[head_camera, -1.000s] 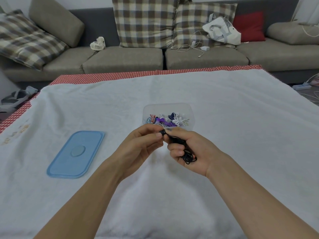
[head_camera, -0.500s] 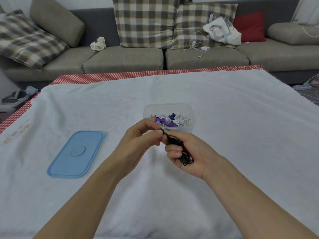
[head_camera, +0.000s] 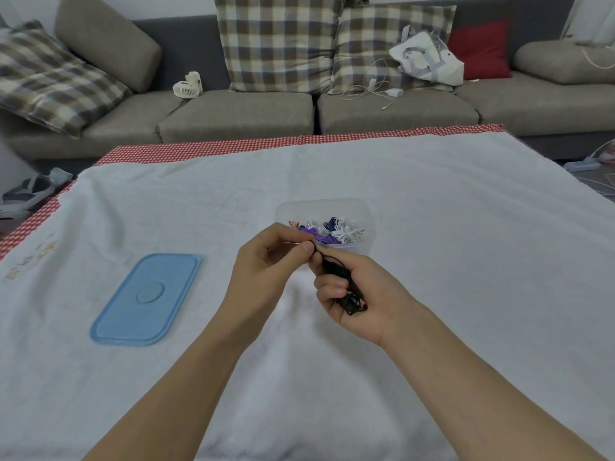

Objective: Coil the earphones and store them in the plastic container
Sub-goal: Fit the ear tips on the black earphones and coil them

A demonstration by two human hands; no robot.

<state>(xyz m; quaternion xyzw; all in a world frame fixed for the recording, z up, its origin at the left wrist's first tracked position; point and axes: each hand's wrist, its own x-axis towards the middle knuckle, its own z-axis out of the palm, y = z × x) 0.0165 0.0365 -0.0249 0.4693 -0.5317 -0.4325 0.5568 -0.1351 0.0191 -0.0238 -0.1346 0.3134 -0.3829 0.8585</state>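
A bundle of black earphones (head_camera: 346,287) lies coiled in my right hand (head_camera: 362,294), whose fingers curl around it. My left hand (head_camera: 266,267) pinches the top end of the black cord between thumb and forefinger, touching the right hand's fingertips. Both hands hover just in front of the clear plastic container (head_camera: 366,214), which stands open on the white cloth and holds several coiled earphones in purple, white, blue and orange (head_camera: 329,232).
The container's blue lid (head_camera: 146,301) lies flat on the white towel (head_camera: 466,261) to the left of my hands. A red-patterned table edge (head_camera: 299,143) runs along the far side. Behind it stands a sofa (head_camera: 266,111) with checked cushions, a small fan, cables and a bag.
Both hands have shifted slightly left and closer to the container. The left fingers keep working the cord end at the top of the bundle.
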